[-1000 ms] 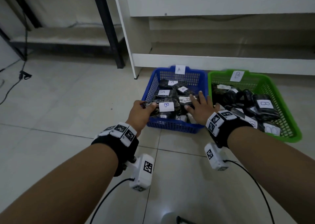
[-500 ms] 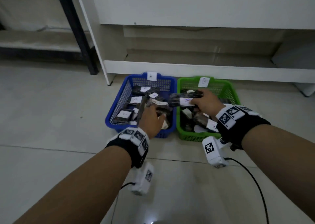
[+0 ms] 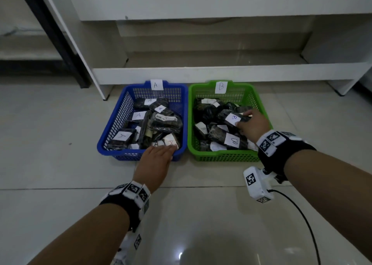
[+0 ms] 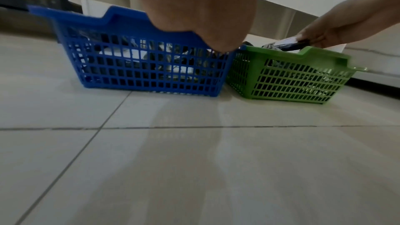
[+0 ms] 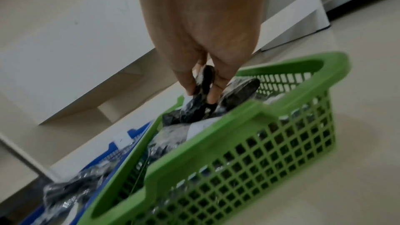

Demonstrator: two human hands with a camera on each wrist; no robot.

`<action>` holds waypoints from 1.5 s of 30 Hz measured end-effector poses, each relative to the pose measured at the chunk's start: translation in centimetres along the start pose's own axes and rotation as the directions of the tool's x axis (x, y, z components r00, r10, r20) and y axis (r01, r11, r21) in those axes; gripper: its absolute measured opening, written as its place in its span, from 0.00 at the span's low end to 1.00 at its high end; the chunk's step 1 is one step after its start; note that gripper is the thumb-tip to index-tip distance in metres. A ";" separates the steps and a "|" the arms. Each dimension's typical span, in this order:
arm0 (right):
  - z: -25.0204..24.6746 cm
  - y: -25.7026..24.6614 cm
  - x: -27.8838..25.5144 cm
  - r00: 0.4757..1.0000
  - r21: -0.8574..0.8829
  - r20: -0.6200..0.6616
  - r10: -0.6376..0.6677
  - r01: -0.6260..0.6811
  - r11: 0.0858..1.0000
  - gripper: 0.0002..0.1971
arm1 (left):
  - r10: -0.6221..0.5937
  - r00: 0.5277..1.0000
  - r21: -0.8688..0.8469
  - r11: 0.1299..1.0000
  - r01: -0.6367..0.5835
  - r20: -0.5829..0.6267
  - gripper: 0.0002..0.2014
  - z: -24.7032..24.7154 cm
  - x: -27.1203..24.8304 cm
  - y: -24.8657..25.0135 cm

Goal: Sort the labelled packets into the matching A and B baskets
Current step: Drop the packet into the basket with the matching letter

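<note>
— Green plastic, mesh sides: the green basket (image 3: 261,111) on the floor tiles (image 3: 60,164), where my right hand (image 3: 254,126) pinches a dark packet (image 3: 233,117) between thumb and fingers just above the pile. What makes this drop a clean one?

— I judge it best to lower the packet until it touches the heap, label up, then let go; the pile sits near the rim, so a toss could send it sliding over the edge. My left hand (image 3: 156,164) lies flat, fingers straight and holding nothing, its fingertips at the near rim of the blue basket (image 3: 112,127) beside a white label there. I cannot tell whether it presses on the rim.

— What can be read?

— The packet in my grip carries a white slip marked "B". The card (image 3: 221,87) on the far wall of the green basket also reads "B"; the card (image 3: 156,85) on the blue basket reads "A". Slips in the blue basket show "A", and one more in the green shows "B". No brand is legible.
</note>
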State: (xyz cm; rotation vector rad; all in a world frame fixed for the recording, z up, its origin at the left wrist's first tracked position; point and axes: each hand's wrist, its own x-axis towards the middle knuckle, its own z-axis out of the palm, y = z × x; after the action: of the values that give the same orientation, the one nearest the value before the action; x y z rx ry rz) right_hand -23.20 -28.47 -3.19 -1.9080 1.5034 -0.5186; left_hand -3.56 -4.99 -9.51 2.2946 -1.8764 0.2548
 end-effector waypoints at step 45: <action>1.7 8.1 -27.6 -0.211 0.228 0.971 -0.112 0.956 0.182 0.36 | 0.406 0.587 -0.280 0.913 -0.297 0.701 0.21 -4.0 -14.9 5.3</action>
State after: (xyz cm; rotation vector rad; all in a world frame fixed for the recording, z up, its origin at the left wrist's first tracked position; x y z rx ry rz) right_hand -35.18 -2.63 -7.74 -2.6325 -0.5892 1.0457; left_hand -11.77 9.09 -9.06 2.0449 -2.6101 -0.9197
